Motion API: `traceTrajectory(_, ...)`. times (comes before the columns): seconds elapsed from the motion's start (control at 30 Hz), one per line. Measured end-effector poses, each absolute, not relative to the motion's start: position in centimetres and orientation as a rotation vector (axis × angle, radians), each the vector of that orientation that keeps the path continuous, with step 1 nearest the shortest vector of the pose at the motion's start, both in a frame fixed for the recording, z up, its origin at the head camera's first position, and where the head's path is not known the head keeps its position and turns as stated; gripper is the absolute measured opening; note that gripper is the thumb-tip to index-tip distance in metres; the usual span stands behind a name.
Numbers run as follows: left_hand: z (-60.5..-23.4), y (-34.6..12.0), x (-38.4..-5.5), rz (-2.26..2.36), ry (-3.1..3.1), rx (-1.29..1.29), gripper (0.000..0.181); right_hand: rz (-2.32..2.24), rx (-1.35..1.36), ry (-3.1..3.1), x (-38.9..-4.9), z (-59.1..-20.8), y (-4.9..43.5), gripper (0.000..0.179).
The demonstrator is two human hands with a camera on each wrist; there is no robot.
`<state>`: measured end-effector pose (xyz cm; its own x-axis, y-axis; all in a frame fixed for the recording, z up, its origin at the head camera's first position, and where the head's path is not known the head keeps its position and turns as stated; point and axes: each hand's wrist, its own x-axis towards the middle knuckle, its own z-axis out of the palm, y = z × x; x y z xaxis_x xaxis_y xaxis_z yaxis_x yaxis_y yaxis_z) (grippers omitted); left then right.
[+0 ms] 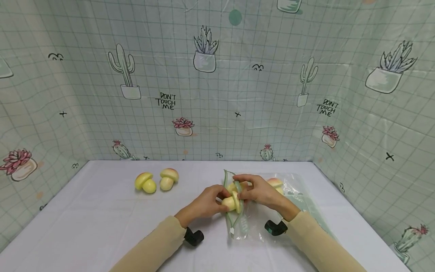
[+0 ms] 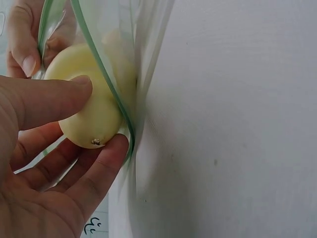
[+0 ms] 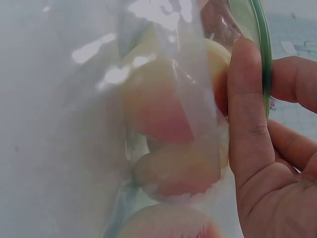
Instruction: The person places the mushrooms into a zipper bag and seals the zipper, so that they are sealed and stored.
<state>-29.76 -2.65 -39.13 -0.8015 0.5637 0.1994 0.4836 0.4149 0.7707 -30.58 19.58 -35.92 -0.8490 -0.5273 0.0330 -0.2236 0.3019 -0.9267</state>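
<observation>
The left hand point(image 1: 205, 201) pinches a mushroom point(image 1: 229, 204) at the mouth of the bag point(image 1: 254, 223), its stem toward this hand, while the right hand point(image 1: 259, 191) grips the bag's edge.

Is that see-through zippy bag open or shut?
Open. The green edges of the clear bag stand apart, with a yellow mushroom-shaped piece between them, and the white slider sits at one end.

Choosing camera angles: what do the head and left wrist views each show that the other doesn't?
Only the head view: two loose mushrooms on the table.
Only the left wrist view: a small dark mark on the held mushroom.
Both: the left hand pinching that mushroom at the mouth of the clear bag, the right hand at its edge.
</observation>
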Motion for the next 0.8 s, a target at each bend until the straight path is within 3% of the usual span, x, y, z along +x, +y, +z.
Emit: traceTrajectory(0.8, -39.04, -2.02, -29.89, 1.374, 2.549, 0.957, 0.03, -1.563, -0.687, 2.317, -30.42, -35.5, 19.76, 0.064)
